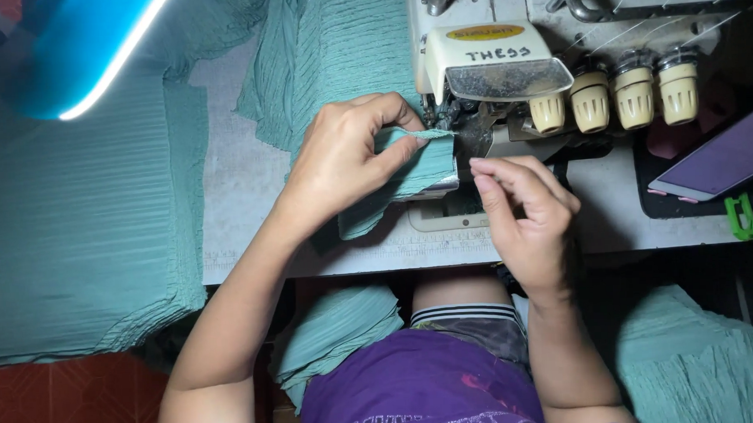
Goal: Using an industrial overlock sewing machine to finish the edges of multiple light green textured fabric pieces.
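Left hand [350, 158] pinching folded teal fabric [408, 164] between thumb and fingers — edge fed left of the sewing machine [488, 57] foot. Right hand [522, 210] just right of fabric, fingers curled, grasping nothing visible.

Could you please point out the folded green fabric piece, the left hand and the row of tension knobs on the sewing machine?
Green fabric piece [421, 164], head view, its flat middle.
Left hand [341, 158], head view, its back.
Tension knobs [634, 98], head view, third knob's ribbed side.
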